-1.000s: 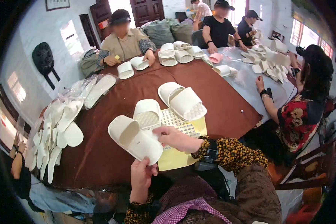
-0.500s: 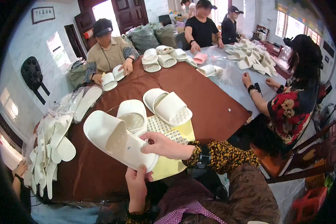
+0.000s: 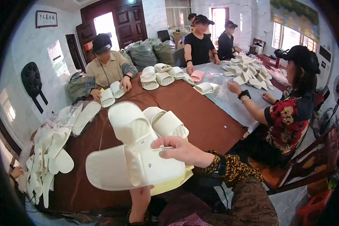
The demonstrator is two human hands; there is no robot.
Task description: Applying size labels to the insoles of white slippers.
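Head view: two white slippers are at the hands, the lower slipper [image 3: 133, 168] lying crosswise in front of the upper slipper [image 3: 129, 121]. Each carries a small dark mark on its heel bed; marking of this pair therefore appears complete. Remaining work, by judgement: setting the pair aside and handling the white pile [image 3: 60, 162] at the worktop's [image 3: 214, 122] left. Marks on the slipper pair [image 3: 168, 123] behind cannot be made out.

Right hand [image 3: 181, 149]: thumb and fingers appear closed on the upper slipper's heel, above the lower slipper's heel end. Left hand [image 3: 141, 194]: beneath the lower slipper, fingers mostly hidden; grip cannot be confirmed. Yellow sheet [image 3: 172, 184]: partly covered, below the lower slipper.
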